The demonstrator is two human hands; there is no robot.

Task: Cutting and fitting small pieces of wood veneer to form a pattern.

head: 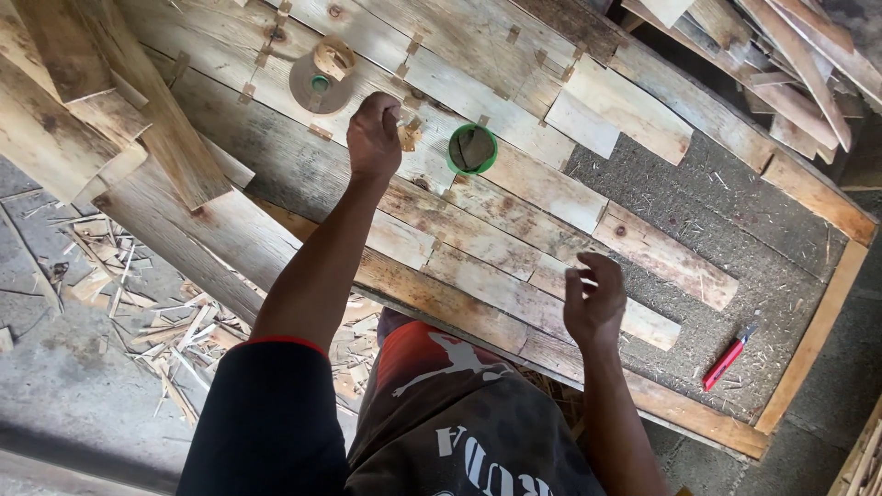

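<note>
Wooden panel of glued strips, left hand closed on small tape piece beside green tape roll, right hand open, red cutter at right.

A red utility knife lies on the board's bare part, wood scraps litter the floor.

Rough, unfinished wooden planks with a matt, weathered grain cover a coarse, grainy board. The green cup looks like smooth plastic, as does the glossy red cutter.
</note>
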